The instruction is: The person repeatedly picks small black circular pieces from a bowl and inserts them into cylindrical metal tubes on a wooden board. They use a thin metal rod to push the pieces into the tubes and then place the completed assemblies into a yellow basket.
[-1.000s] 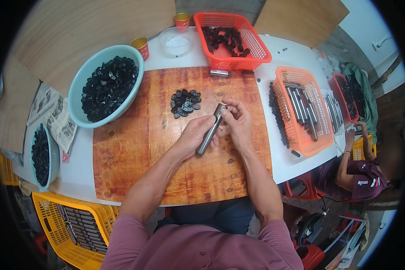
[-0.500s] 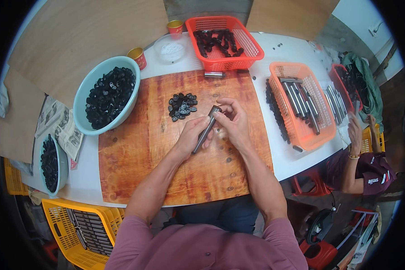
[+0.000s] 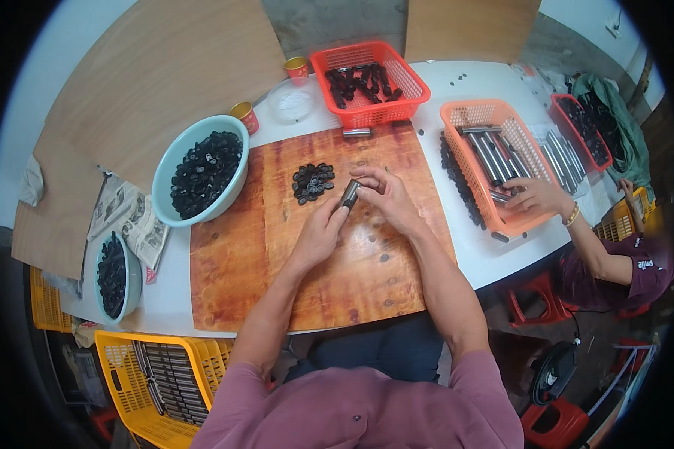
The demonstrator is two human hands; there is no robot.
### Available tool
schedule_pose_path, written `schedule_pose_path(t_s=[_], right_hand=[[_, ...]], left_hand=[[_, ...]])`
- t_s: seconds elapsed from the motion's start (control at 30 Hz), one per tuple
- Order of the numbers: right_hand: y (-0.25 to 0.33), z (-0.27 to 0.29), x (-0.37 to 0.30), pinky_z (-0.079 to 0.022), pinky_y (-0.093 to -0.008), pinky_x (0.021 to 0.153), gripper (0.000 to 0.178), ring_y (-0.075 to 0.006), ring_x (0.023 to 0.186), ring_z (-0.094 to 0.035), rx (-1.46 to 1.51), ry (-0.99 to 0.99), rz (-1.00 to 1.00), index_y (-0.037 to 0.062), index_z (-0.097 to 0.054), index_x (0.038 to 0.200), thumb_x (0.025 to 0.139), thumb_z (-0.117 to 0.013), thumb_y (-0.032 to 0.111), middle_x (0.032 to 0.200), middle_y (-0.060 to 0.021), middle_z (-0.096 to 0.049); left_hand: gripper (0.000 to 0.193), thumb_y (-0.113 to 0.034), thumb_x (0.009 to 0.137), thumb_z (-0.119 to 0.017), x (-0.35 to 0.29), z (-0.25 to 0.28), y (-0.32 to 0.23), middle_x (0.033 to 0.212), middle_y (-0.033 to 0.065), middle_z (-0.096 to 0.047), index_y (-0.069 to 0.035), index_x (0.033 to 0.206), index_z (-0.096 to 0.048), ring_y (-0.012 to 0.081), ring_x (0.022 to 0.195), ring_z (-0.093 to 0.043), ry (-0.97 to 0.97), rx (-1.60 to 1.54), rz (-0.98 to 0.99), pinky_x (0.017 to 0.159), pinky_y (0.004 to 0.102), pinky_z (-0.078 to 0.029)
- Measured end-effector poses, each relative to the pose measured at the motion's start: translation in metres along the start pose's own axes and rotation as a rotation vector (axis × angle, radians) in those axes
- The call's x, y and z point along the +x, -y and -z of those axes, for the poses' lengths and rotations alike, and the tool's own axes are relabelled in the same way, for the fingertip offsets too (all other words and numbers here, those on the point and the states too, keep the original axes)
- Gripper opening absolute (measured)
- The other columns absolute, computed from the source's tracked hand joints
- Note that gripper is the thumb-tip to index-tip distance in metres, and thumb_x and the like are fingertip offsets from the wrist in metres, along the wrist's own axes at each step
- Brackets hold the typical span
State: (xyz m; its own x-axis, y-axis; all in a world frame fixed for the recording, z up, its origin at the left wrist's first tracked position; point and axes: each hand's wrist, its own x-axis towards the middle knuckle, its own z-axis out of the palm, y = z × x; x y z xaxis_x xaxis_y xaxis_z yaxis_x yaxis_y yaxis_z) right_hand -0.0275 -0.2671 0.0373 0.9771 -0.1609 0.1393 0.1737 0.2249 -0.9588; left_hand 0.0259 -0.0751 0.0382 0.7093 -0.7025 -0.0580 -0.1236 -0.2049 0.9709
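Over the wooden board, a short dark metal tube [image 3: 350,194] is held between my two hands, tilted with its far end up. My left hand [image 3: 323,228] is closed round its lower part, which the fingers hide. At the upper end, my right hand [image 3: 388,199] grips the tube with thumb and bent fingers. Just beyond my hands, a small pile of black oval caps [image 3: 312,182] lies on the reddish-brown board [image 3: 254,277].
A pale green basin [image 3: 240,176] of black parts stands left, with a smaller basin [image 3: 132,288] nearer. A red basket [image 3: 374,116] sits at the back. On the right, a co-worker's hand [image 3: 535,196] reaches into an orange basket [image 3: 464,112] of metal tubes. A yellow crate [image 3: 120,374] stands lower left.
The tube has swung and now shows shorter between my hands. The co-worker's hand has moved left into the orange basket. The whole view has shifted slightly.
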Motion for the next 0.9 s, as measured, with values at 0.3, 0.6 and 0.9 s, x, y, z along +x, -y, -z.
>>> schedule_pose_path(t_s=[0.3,0.6,0.9], right_hand=[[0.036,-0.014,-0.011,-0.054,-0.031,0.064,0.022,-0.0162,0.073,-0.066,-0.53,0.16,-0.255,-0.0033,-0.07,0.106,0.091,-0.067,0.013,0.089,-0.0105,-0.07],[0.011,-0.011,-0.027,-0.053,-0.0285,0.065,0.023,-0.0136,0.078,-0.064,-0.469,0.066,-0.278,-0.005,-0.067,0.112,0.09,-0.066,-0.003,0.092,-0.0078,-0.069],[0.0,-0.009,-0.041,-0.051,-0.0261,0.071,0.023,-0.011,0.083,-0.063,-0.447,0.048,-0.206,-0.003,-0.066,0.111,0.088,-0.063,-0.009,0.092,-0.0045,-0.067]], left_hand=[[0.028,-0.009,0.095,-0.06,-0.042,0.011,0.002,0.098,0.0213,-0.058,0.002,0.12,-0.055,0.0391,0.092,-0.057,-0.131,0.73,-0.428,0.082,0.0466,-0.046],[0.035,-0.016,0.09,-0.067,-0.043,0.006,0.011,0.098,0.0139,-0.06,-0.001,0.12,-0.057,0.0312,0.09,-0.057,-0.162,1.016,-0.561,0.077,0.0426,-0.043],[0.042,-0.011,0.082,-0.074,-0.048,-0.004,0.014,0.102,0.0142,-0.061,-0.002,0.121,-0.06,0.0326,0.093,-0.058,-0.219,0.903,-0.534,0.083,0.0433,-0.048]])
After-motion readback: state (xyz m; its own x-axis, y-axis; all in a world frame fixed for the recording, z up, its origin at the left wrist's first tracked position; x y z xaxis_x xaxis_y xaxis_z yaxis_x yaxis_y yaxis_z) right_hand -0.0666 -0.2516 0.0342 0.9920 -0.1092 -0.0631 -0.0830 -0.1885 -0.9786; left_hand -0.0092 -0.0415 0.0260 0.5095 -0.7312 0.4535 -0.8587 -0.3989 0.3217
